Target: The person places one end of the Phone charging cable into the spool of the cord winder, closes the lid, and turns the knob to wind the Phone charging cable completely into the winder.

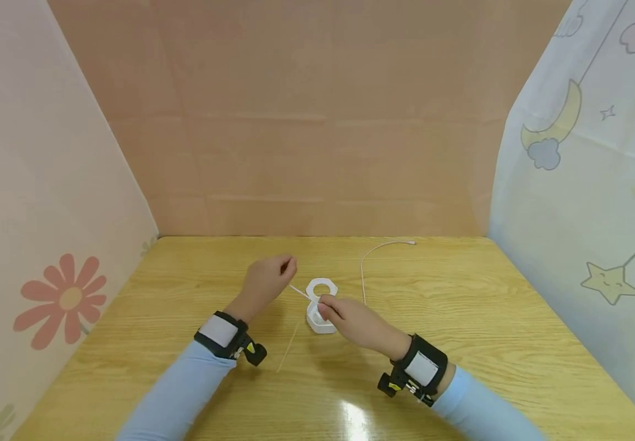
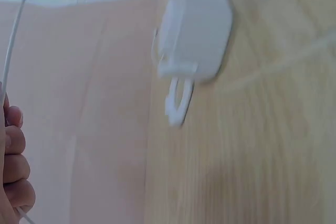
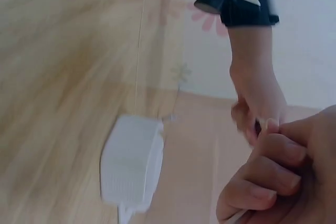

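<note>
A thin white cable (image 1: 298, 291) stretches taut between my two hands above the wooden table (image 1: 461, 343). My left hand (image 1: 287, 267) pinches one part of it with curled fingers (image 2: 13, 156); the cable (image 2: 11, 45) runs up past them. My right hand (image 1: 324, 306) grips the cable with curled fingers (image 3: 273, 182), just over a small white hexagonal box (image 1: 320, 323). A white ring-shaped piece (image 1: 322, 286) lies beside the box on its far side. The box (image 2: 194, 30) and the box (image 3: 131, 163) show blurred in both wrist views. My left hand (image 3: 257, 98) appears in the right wrist view.
More of the cable (image 1: 363, 269) curves across the table to a plug end (image 1: 411, 243) near the back wall. Another stretch (image 1: 288, 346) lies on the table between my forearms. Fabric screens stand left (image 1: 47, 245) and right (image 1: 582, 214).
</note>
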